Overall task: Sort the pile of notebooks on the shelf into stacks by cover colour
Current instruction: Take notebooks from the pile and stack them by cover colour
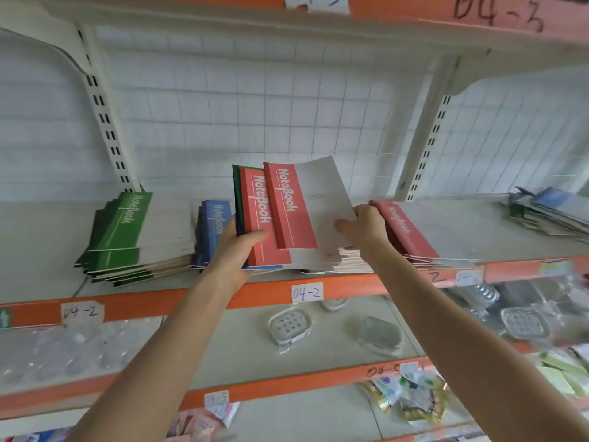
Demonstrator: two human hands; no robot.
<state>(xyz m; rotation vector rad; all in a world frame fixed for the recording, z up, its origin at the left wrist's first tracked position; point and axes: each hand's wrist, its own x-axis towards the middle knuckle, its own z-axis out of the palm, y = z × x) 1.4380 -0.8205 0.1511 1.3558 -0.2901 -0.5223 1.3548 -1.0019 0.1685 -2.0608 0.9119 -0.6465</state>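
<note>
Your shelf (pixel 478 224) has the sorting well underway. There's a green stack (pixel 127 231) at the left, a red stack (pixel 404 228) at the right, a blue stack (pixel 212 231) between them and a messy mixed pile (pixel 548 212) way off right. Every cover is part colour, part grey, with "NoteBook" in white down the coloured band. Your left hand (pixel 236 250) grips a fanned bundle (pixel 256 215) over the blue stack, red in front, green behind. Your right hand (pixel 363 224) pinches the lower corner of the top red notebook (pixel 306 205), just beside the red stack. The paper tag (pixel 307 292) on the orange shelf edge reads "04-2".
</note>
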